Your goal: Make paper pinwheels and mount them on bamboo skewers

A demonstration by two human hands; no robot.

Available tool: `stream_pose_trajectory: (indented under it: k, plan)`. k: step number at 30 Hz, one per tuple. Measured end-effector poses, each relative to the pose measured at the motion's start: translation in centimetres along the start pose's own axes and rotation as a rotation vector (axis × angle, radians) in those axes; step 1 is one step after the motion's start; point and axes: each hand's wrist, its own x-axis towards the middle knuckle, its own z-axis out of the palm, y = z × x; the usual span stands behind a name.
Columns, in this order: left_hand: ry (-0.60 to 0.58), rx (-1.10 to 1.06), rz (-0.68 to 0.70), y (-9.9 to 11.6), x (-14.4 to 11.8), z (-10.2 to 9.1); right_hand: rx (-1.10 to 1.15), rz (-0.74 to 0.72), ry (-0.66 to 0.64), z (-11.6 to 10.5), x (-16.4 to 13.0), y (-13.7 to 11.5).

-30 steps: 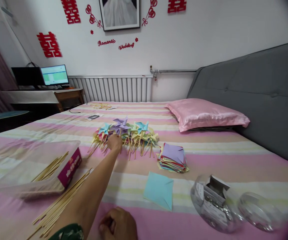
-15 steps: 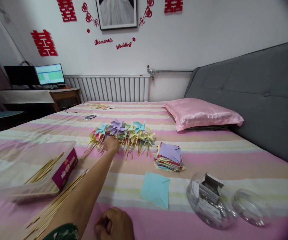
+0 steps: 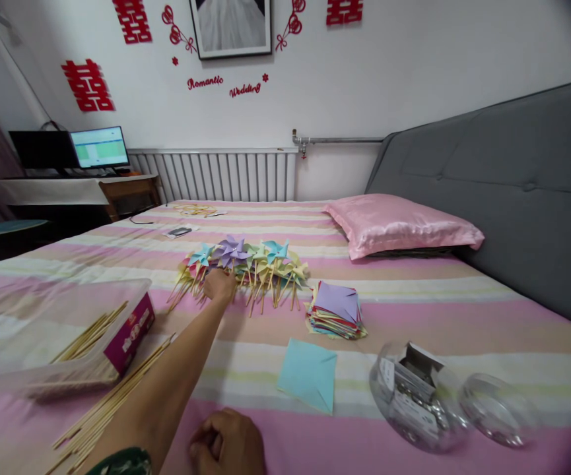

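Observation:
My left hand (image 3: 220,285) is stretched out to a heap of paper pinwheels (image 3: 245,264) on wooden sticks in the middle of the bed. Its fingers are curled on the sticks just below the purple pinwheel (image 3: 230,249) on top of the heap. My right hand (image 3: 226,441) rests as a closed fist on the pink sheet at the bottom edge, with nothing visible in it. A light blue folded paper square (image 3: 309,373) lies between the two hands, to the right.
A stack of coloured paper squares (image 3: 337,311) sits right of the pinwheels. Bamboo sticks (image 3: 111,402) and a clear box with a purple carton (image 3: 129,333) lie at the left. A clear jar (image 3: 414,402) and its lid (image 3: 499,409) lie at the right, with a pink pillow (image 3: 399,227) beyond.
The view has shifted slightly, so everything sits a little further left. My left hand stays at the pinwheel heap and my right fist has not moved.

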Motion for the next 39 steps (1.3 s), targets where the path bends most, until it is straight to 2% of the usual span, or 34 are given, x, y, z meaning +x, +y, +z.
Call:
stream_pose_trajectory:
  k: [6, 11, 12, 14, 17, 20, 23, 26, 28, 32, 35, 39]
  plan:
    - [0.072, -0.129, 0.025, 0.1, -2.7, -2.9, 0.047, -0.036, 0.023, 0.3, 0.1, 0.6]
    - [0.049, -0.280, 0.071, -0.7, -8.0, -5.8, 0.154, 0.029, 0.078, -0.1, 0.4, 0.6]
    - [0.037, -0.329, 0.067, -0.9, -9.3, -6.3, 0.194, 0.070, 0.108, -0.5, 0.5, 0.5]
    - [0.000, -0.620, -0.005, -0.9, -11.7, -6.9, 0.281, 0.136, 0.205, -1.3, 0.8, 0.2]
    - [-0.050, -0.841, -0.086, -0.9, -14.3, -6.8, 0.465, 0.171, 0.355, -2.8, 1.5, 0.1]
    - [-0.063, -0.865, -0.052, -1.4, -15.9, -5.3, 0.509, 0.144, 0.509, -4.2, 1.9, 0.4]
    - [-0.119, -0.784, -0.013, -2.6, -16.8, -3.5, 0.462, 0.138, 0.540, -5.7, 2.0, 0.5]
    - [-0.191, -0.786, -0.023, -3.5, -17.3, -2.6, 0.357, 0.142, 0.449, -7.7, 2.0, 0.4]
    - [-0.219, -0.801, -0.034, -3.8, -17.4, -2.5, 0.239, 0.137, 0.360, -9.3, 1.9, 0.4]
    - [-0.248, -0.785, -0.048, -4.2, -17.1, -2.8, -0.038, 0.205, 0.456, -11.7, 1.6, 1.1]
    - [-0.243, -0.782, -0.052, -4.6, -16.7, -3.0, -0.184, 0.235, 0.461, -12.6, 1.1, 1.4]
    - [-0.264, -0.715, -0.062, -4.9, -16.6, -3.1, -0.439, 0.210, 0.279, -13.7, 1.2, 0.6]
